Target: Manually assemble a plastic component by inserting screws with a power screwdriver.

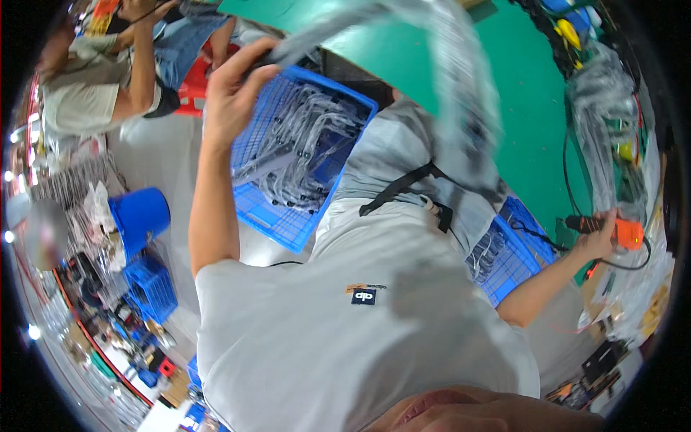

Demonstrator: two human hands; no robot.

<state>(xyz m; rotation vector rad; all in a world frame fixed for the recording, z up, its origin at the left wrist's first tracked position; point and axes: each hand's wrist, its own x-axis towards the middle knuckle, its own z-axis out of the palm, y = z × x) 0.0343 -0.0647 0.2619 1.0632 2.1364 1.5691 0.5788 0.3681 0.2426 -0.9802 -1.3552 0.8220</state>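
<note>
Both hands [234, 90] [597, 241] raised — fingers closed.

Blue basket [288, 216] and co-worker [108, 86] obstruct left side; green tabletop [533, 108] stays passable beside piled bags [604, 122].

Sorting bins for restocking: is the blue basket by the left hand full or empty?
Partly full: the blue basket holds a loose heap of clear packets, its near mesh floor bare.

blue bucket [140, 216], green table [533, 122]
</note>
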